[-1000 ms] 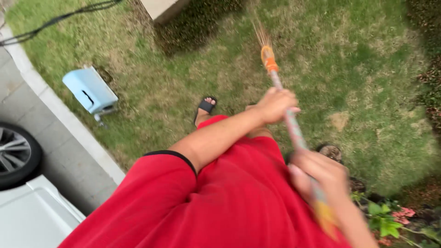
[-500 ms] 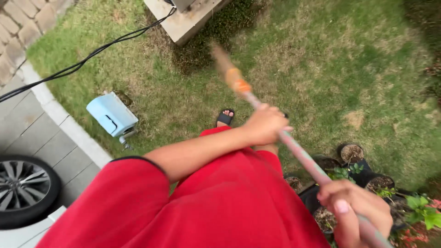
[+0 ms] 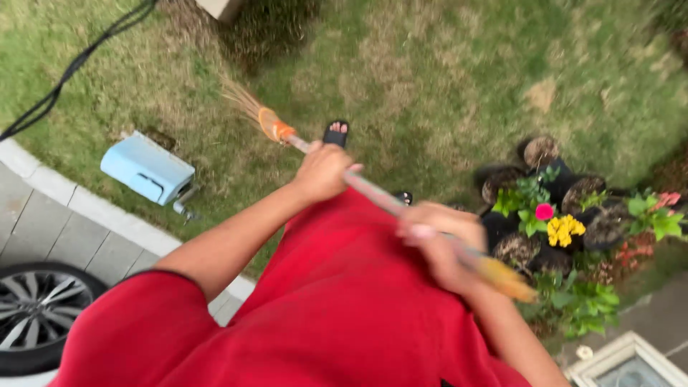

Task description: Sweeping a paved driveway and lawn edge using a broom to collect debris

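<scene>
Outdoor yard, patchy lawn, green mixed with dry brown spots, shot from above and fairly blurred. Person in a loose red garment stands on the grass, one foot in a black sandal visible ahead. Both hands grip a long broom that runs diagonally across the body: left hand wrapped closed around the handle higher up, nearer the head end; right hand closed around it lower down, close to the yellowish butt end that sticks out past the hand. Broom's straw bristles with an orange binding point up-left, over the grass; cannot tell if they touch the ground. Light blue box-like object lies on the grass just beside a pale kerb. Beyond the kerb, grey paving and a car wheel at the lower left corner. Black cable crosses the lawn at upper left. Concrete block corner at the top edge, dark low plants next to it. To the right, cluster of black plant pots with green leaves, yellow flowers and a pink one. White framed panel at the bottom right corner.
</scene>
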